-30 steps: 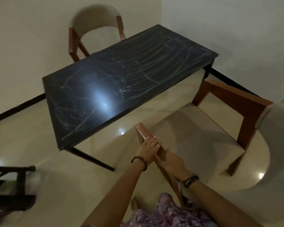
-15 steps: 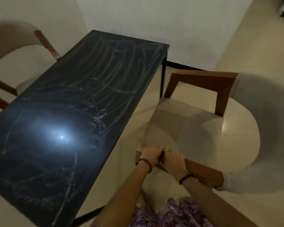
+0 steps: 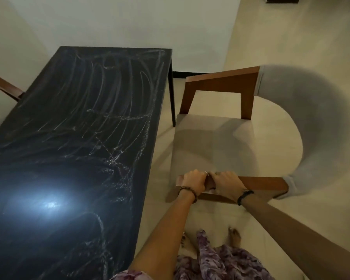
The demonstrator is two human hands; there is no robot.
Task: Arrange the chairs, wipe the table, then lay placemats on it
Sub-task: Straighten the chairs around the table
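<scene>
A wooden armchair point(image 3: 210, 146) with a beige seat and a curved grey backrest stands right of the black table point(image 3: 73, 150). Its front faces the table's long right edge, with a narrow strip of floor between them. My left hand point(image 3: 193, 179) and my right hand point(image 3: 225, 181) sit side by side, both closed around the chair's near wooden armrest. The tabletop is smeared with pale streaks and shows a bright lamp reflection near its lower left. A second chair point(image 3: 6, 87) shows only as a brown wooden arm past the table's far left edge.
White walls stand behind the table, with a dark skirting line point(image 3: 179, 74) at the base. Pale tiled floor point(image 3: 291, 37) stretches to the right and far right. My bare feet point(image 3: 233, 237) and a purple patterned skirt are just below the chair.
The view has swung so the table lies lengthwise at left. The chair has turned and come nearer the table's right side, square to its edge. Both hands have stayed on the near armrest.
</scene>
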